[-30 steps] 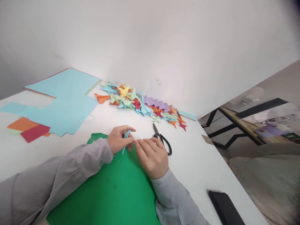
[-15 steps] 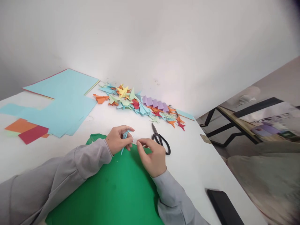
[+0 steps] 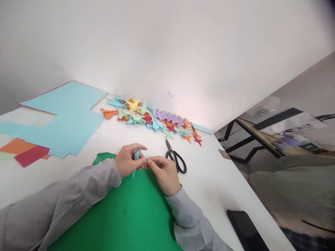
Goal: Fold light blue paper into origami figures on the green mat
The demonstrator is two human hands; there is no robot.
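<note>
Light blue folded paper (image 3: 136, 156) is pinched in my left hand (image 3: 127, 161), its narrow end pointing down. My right hand (image 3: 165, 174) has thumb and forefinger pressed together against the fingertips of my left hand; what lies between them is too small to make out. Both hands are over the far edge of a green sheet (image 3: 117, 212). Black-handled scissors (image 3: 176, 158) lie just beyond my right hand, blades pointing away. Behind them spreads a long pile of small folded paper shapes (image 3: 141, 113) in several colours, with a pleated purple piece (image 3: 169, 117).
Large light blue sheets (image 3: 68, 122) and small orange (image 3: 17, 146) and red (image 3: 31, 155) pieces lie on the white table (image 3: 206, 174) at left. A black phone (image 3: 247, 230) is at lower right. Beyond the table's right edge stands a black-framed shelf (image 3: 256, 139).
My right hand has moved left, and its fingertips now meet those of my left hand. The whole view has shifted slightly.
</note>
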